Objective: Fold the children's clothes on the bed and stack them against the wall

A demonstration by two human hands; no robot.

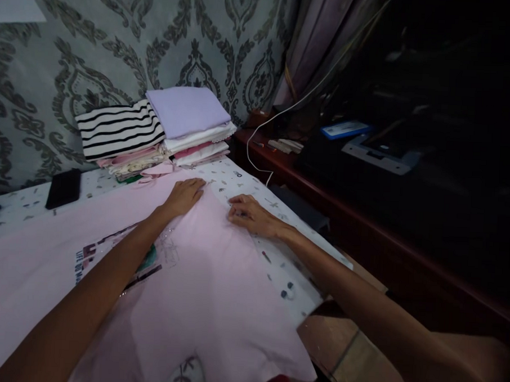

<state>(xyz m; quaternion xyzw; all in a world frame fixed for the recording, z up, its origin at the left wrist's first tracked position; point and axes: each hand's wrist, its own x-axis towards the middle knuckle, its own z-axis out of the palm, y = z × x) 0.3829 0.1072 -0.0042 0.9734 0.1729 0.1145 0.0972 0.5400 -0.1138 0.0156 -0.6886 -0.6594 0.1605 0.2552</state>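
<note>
One pink shirt (pixel 217 279) is spread over the white patterned cloth (pixel 234 176) right in front of me, lying open, a few soft ripples in it. Its longest stretch runs left to right across my view, its right side slanting away toward the folded stuff. The printed lettering (pixel 78 268) runs far to near, but I can't say which end is the neck.

Past the print, my left hand (pixel 187 195) rests palm down near the far edge; can't tell if it's pinching anything. My right hand (pixel 254 216) is half curled by the right edge, narrow gap in the fingers, fabric between the tips or not, no clue.

Farther back, the striped cloth (pixel 120 130) and lavender cloth (pixel 191 112) sit folded on two stacks, so I'd call those done and the pink one unfolded.
</note>
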